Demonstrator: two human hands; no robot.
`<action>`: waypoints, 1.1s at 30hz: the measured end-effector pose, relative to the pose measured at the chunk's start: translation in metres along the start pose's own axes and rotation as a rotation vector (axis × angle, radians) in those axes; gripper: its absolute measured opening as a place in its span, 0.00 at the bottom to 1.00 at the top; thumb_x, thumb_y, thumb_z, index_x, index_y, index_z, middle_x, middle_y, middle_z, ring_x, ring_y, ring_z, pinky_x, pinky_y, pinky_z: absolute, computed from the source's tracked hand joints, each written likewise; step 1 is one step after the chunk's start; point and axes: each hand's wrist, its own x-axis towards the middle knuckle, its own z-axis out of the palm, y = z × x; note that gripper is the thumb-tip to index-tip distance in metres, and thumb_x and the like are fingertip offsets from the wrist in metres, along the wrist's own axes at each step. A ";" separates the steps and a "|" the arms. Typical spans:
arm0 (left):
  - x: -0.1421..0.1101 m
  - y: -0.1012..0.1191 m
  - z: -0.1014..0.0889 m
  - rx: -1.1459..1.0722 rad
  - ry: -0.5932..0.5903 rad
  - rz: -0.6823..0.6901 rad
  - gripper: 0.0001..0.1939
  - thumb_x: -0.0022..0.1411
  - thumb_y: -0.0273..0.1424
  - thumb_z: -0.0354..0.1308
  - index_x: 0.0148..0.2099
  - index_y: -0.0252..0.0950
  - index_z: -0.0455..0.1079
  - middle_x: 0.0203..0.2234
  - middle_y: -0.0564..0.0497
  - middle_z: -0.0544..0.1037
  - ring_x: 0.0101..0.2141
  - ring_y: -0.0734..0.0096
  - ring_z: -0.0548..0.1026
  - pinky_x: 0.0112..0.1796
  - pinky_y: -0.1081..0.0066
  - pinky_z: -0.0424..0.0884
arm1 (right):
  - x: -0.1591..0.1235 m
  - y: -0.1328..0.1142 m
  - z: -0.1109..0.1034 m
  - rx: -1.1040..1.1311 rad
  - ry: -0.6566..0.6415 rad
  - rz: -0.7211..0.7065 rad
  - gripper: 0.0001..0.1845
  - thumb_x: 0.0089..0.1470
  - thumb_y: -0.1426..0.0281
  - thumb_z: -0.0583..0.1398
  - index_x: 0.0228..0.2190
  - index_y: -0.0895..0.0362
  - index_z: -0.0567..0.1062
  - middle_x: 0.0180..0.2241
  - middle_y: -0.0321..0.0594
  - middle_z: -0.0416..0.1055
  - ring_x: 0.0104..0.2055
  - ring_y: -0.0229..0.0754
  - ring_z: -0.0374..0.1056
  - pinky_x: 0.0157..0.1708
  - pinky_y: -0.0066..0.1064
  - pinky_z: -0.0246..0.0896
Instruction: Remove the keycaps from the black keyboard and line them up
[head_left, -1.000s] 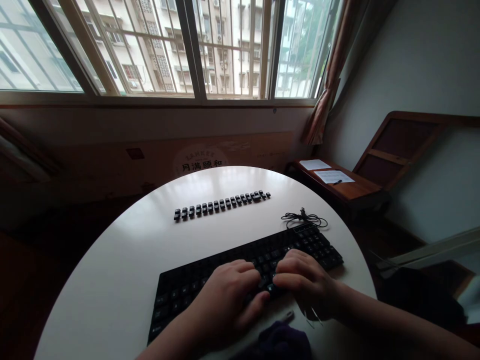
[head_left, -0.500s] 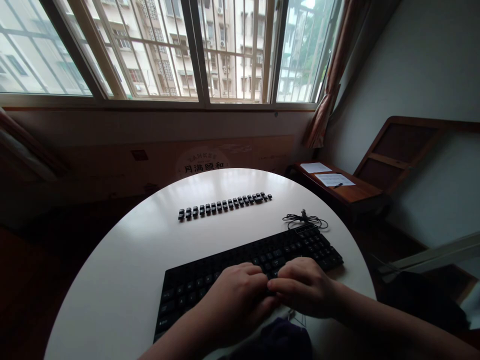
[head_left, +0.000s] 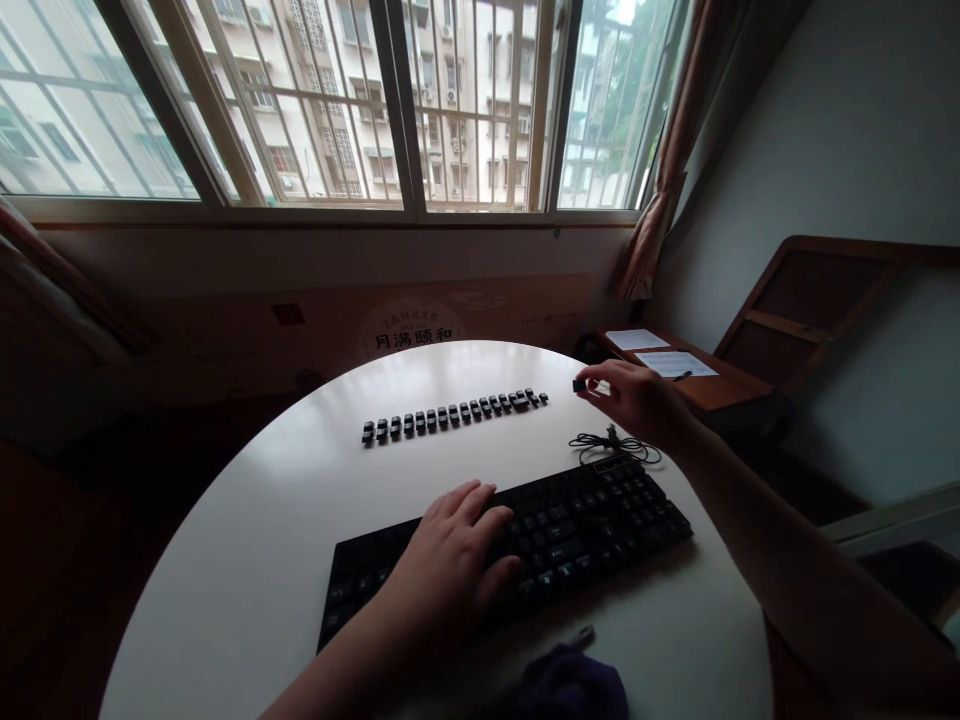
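A black keyboard lies across the white round table. My left hand rests over its middle, fingers apart and nothing held, hiding some keys. Beyond the table's right-hand cable, my right hand pinches a small black keycap between thumb and fingertips, raised above the tabletop. To the left of that hand, a double row of loose black keycaps stretches over the far part of the table.
A coiled black cable lies behind the keyboard's right end. Near the front edge sits a dark purple cloth with a small metallic tool tip beside it. Papers and a pen rest on a wooden chair seat at right.
My right hand has moved from the keyboard up to the far right, with a keycap in its fingers. My left hand has spread open on the keyboard.
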 end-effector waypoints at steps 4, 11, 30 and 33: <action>0.001 -0.008 0.008 0.005 -0.109 -0.032 0.26 0.65 0.40 0.58 0.64 0.45 0.65 0.66 0.44 0.62 0.65 0.45 0.58 0.61 0.43 0.57 | 0.040 0.055 0.022 0.038 -0.321 0.244 0.11 0.55 0.66 0.64 0.40 0.56 0.80 0.36 0.41 0.79 0.28 0.39 0.71 0.33 0.29 0.63; 0.002 -0.013 0.009 -0.020 -0.213 -0.060 0.29 0.67 0.43 0.55 0.68 0.49 0.59 0.68 0.44 0.57 0.66 0.45 0.55 0.62 0.40 0.54 | 0.054 0.107 0.077 0.150 -0.590 0.346 0.09 0.55 0.69 0.64 0.38 0.60 0.79 0.35 0.41 0.79 0.23 0.35 0.74 0.27 0.24 0.63; 0.010 -0.008 -0.001 -0.041 -0.363 -0.150 0.30 0.67 0.44 0.54 0.69 0.51 0.56 0.69 0.47 0.51 0.67 0.46 0.52 0.64 0.41 0.50 | 0.052 0.124 0.107 0.058 -0.604 0.320 0.11 0.56 0.67 0.62 0.42 0.53 0.79 0.35 0.35 0.79 0.22 0.34 0.70 0.29 0.26 0.61; 0.009 -0.008 0.000 -0.037 -0.358 -0.144 0.30 0.67 0.44 0.54 0.69 0.51 0.57 0.69 0.47 0.52 0.67 0.46 0.52 0.63 0.41 0.50 | 0.052 0.122 0.107 0.035 -0.610 0.314 0.12 0.56 0.66 0.61 0.43 0.53 0.80 0.36 0.36 0.80 0.23 0.35 0.70 0.29 0.27 0.60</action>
